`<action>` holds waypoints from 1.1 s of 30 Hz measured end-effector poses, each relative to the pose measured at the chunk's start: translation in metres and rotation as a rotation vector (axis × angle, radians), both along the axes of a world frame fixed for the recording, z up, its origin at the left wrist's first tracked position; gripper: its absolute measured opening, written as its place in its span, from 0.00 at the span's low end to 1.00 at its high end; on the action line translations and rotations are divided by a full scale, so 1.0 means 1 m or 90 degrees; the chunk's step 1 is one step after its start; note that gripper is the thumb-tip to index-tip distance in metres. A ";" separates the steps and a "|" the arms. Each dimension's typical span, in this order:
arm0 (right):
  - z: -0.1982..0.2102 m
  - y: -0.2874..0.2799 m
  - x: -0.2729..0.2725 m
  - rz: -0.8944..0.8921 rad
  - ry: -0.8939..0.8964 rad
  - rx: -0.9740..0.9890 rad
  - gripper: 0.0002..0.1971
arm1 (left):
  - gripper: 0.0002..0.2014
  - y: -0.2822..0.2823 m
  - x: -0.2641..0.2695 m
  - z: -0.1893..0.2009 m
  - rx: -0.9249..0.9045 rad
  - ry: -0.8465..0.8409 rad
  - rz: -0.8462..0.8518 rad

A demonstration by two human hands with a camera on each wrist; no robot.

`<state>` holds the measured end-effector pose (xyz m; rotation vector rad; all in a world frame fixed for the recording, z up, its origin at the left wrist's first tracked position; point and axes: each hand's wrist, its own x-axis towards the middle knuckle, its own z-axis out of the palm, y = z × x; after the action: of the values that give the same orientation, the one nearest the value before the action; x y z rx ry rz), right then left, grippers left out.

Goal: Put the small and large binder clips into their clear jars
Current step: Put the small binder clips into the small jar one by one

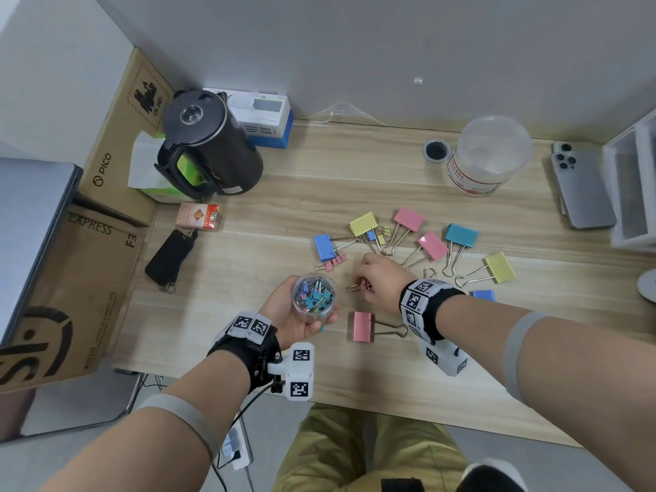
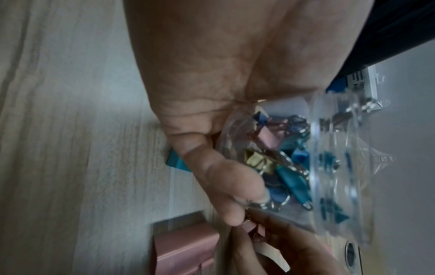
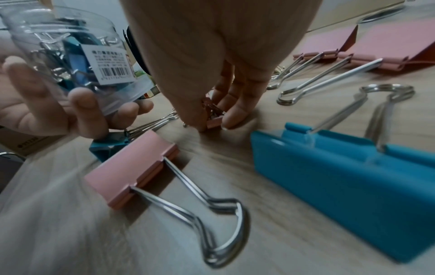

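My left hand (image 1: pixel 294 316) holds a small clear jar (image 1: pixel 314 293) just above the table, mouth up, with several small coloured clips inside; the jar (image 2: pixel 306 158) and jar (image 3: pixel 70 55) also show in both wrist views. Just to its right, my right hand (image 1: pixel 376 278) pinches small pink binder clips (image 3: pixel 213 119) against the tabletop. Several large binder clips (image 1: pixel 431 245) in pink, yellow and blue lie spread behind and right of that hand. One large pink clip (image 1: pixel 362 326) lies near the front. A few small clips (image 1: pixel 335 261) rest beside a blue large clip. The big clear jar (image 1: pixel 486 158) stands at the back right.
A black kettle (image 1: pixel 209 143), a tissue pack and cardboard boxes (image 1: pixel 71 278) crowd the left side. A red packet (image 1: pixel 199 215) and black key pouch (image 1: pixel 169 257) lie left of the clips. A phone (image 1: pixel 580 186) and white organizer (image 1: pixel 635 186) sit at the right.
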<state>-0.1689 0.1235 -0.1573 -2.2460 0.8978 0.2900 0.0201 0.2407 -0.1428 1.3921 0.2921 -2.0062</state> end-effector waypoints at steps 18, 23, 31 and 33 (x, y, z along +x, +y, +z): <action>0.015 -0.010 0.005 -0.175 -0.069 0.052 0.10 | 0.26 -0.009 -0.003 0.006 0.001 -0.018 0.006; 0.049 -0.020 0.022 -0.267 -0.225 0.109 0.08 | 0.23 -0.016 -0.007 0.007 0.008 -0.048 0.016; 0.070 -0.007 0.052 -0.005 -0.211 0.133 0.17 | 0.24 -0.026 -0.009 0.006 0.004 -0.087 0.016; 0.067 -0.005 0.052 -0.045 -0.242 0.166 0.18 | 0.25 -0.026 -0.008 0.008 0.004 -0.086 0.014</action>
<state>-0.1172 0.1187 -0.0899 -1.9356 0.6900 -0.0522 0.0118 0.2143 -0.1352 1.5135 0.2530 -1.8848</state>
